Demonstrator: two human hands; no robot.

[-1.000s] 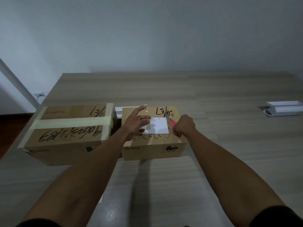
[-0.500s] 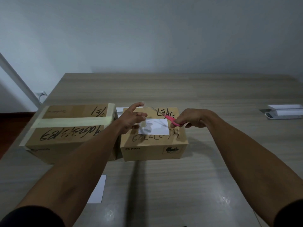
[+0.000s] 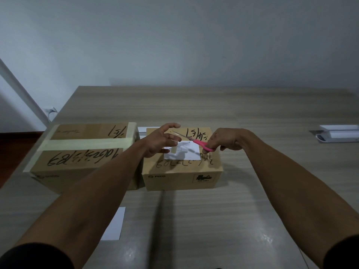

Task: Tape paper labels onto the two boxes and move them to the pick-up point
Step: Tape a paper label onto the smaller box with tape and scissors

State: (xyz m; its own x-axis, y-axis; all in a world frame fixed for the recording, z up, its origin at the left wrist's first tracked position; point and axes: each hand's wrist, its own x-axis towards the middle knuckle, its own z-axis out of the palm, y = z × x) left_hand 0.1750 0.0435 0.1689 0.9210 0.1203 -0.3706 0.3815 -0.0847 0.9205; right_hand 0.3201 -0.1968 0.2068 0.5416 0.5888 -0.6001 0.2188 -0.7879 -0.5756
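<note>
Two cardboard boxes stand side by side on the table. The larger left box (image 3: 83, 158) has pale tape and black handwriting on top. A white paper label (image 3: 191, 154) lies on the smaller right box (image 3: 180, 177). My left hand (image 3: 157, 142) hovers over the label's left edge with curled fingers and pinches a strip of clear tape (image 3: 172, 150) that reaches down to the label. My right hand (image 3: 225, 138) grips pink-handled scissors (image 3: 202, 143) above the label's right side. The blades point left toward my left hand's fingers.
A second white paper (image 3: 114, 224) lies on the wooden table (image 3: 213, 220) in front of the left box, partly under my left forearm. A white device (image 3: 338, 133) sits at the table's right edge. A white object (image 3: 142, 131) shows behind the gap between the boxes.
My right hand rose off the label and turned, so the scissors' blades now point at my left hand. My left hand lifted slightly with the tape strip.
</note>
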